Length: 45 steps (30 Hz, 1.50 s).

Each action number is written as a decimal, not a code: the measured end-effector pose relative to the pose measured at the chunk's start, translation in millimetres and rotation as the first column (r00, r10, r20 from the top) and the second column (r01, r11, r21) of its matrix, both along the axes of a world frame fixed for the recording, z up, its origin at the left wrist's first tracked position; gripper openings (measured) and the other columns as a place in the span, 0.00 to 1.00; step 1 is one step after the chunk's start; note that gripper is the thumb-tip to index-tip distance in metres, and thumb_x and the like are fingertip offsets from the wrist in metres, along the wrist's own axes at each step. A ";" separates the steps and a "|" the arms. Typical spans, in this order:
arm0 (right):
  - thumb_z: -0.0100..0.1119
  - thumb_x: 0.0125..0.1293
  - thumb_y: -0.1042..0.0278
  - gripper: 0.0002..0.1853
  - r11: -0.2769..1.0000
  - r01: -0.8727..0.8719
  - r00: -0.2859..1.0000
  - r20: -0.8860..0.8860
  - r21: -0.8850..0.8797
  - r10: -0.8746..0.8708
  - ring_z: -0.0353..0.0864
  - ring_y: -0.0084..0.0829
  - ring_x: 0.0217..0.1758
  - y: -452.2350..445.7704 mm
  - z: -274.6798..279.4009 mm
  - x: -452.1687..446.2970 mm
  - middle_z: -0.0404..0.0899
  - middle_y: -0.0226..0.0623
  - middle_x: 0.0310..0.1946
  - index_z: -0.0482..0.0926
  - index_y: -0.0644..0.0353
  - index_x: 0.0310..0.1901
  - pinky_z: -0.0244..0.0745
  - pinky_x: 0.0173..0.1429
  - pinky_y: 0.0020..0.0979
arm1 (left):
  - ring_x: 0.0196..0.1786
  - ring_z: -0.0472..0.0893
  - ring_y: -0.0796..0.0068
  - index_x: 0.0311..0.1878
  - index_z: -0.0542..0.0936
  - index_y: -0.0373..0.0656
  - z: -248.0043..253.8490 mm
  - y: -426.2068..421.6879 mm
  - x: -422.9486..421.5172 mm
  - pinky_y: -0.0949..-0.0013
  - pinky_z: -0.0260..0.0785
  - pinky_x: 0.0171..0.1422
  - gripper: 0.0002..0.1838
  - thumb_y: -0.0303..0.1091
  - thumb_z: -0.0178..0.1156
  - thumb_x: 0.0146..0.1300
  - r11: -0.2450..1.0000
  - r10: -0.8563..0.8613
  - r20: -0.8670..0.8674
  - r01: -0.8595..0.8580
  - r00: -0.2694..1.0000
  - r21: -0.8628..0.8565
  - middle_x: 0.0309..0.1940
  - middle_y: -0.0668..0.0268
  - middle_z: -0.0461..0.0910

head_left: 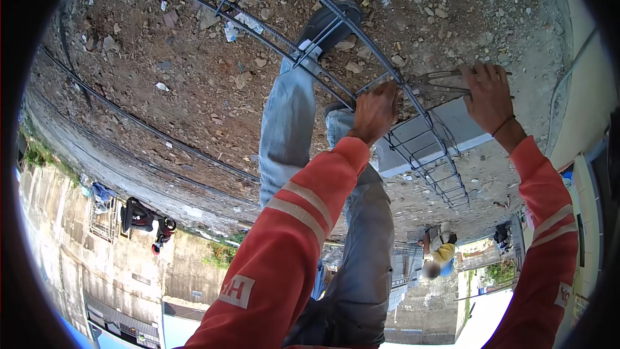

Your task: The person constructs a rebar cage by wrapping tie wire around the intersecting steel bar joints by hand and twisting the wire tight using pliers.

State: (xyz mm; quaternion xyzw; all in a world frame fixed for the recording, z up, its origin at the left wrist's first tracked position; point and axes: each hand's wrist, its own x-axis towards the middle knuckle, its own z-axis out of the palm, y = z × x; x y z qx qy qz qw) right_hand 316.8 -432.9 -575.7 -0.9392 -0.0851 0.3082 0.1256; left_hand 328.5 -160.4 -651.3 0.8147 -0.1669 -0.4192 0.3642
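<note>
Left hand (376,113) closes on a steel bar cage (363,35), its fingers bunched beside one of the long ribbed bars. Right hand (489,100) grips the handles of a pair of pincers (421,84), which stand spread apart; the tool's head is right at the cage, near the left hand, though whether its tips are shut on anything is too small to tell. A thin dark band (504,125) circles the right wrist.

The cage curves from the upper left of the view down past both hands, its long bars joined by thin crosspieces, and its far end passes over a pale grey block (468,130). Beneath lies brown ground (194,77) strewn with stones and scraps. The wearer's faded jeans (284,129) and dark shoe (332,22) show close to the cage, and red sleeves (297,200) with pale stripes cover both arms. Another long bar (123,115) runs across the ground at left. A person in yellow (444,252) appears upside down farther off.
</note>
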 end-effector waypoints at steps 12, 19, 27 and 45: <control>0.60 0.59 0.65 0.12 0.931 0.357 0.768 -0.591 0.076 -0.246 0.82 0.56 0.39 -10.8 -77.6 -41.5 0.84 0.53 0.35 0.84 0.67 0.36 0.79 0.51 0.45 | 0.31 0.81 0.42 0.42 0.74 0.40 -8.0 11.3 -3.3 0.45 0.73 0.34 0.05 0.31 0.54 0.69 0.997 -0.003 0.036 0.005 0.999 -0.071 0.36 0.50 0.82; 0.73 0.56 0.70 0.16 0.770 0.637 0.178 -0.962 -0.047 -0.206 0.82 0.35 0.19 -24.7 7.7 32.8 0.82 0.42 0.24 0.76 0.69 0.39 0.79 0.22 0.35 | 0.33 0.81 0.41 0.42 0.75 0.40 3.0 -2.7 -0.6 0.45 0.73 0.35 0.06 0.32 0.54 0.71 0.998 0.012 0.037 -0.010 0.999 -0.058 0.35 0.50 0.82; 0.60 0.60 0.74 0.30 0.987 -0.108 0.971 -0.224 -0.121 0.079 0.76 0.43 0.57 -6.6 -14.2 -14.1 0.77 0.42 0.51 0.69 0.57 0.66 0.68 0.65 0.54 | 0.34 0.81 0.41 0.41 0.75 0.38 -5.0 -1.8 -3.9 0.45 0.73 0.37 0.08 0.33 0.55 0.71 0.990 0.094 0.045 -0.088 0.995 -0.110 0.34 0.49 0.82; 0.61 0.54 0.76 0.18 0.996 0.084 0.963 -0.258 0.031 -0.073 0.84 0.46 0.48 -6.4 -108.4 -49.6 0.85 0.43 0.43 0.83 0.59 0.49 0.81 0.53 0.44 | 0.30 0.77 0.42 0.34 0.75 0.39 -0.1 -0.8 0.6 0.48 0.66 0.34 0.11 0.36 0.57 0.71 0.985 0.158 -0.037 -0.160 0.987 -0.059 0.25 0.51 0.78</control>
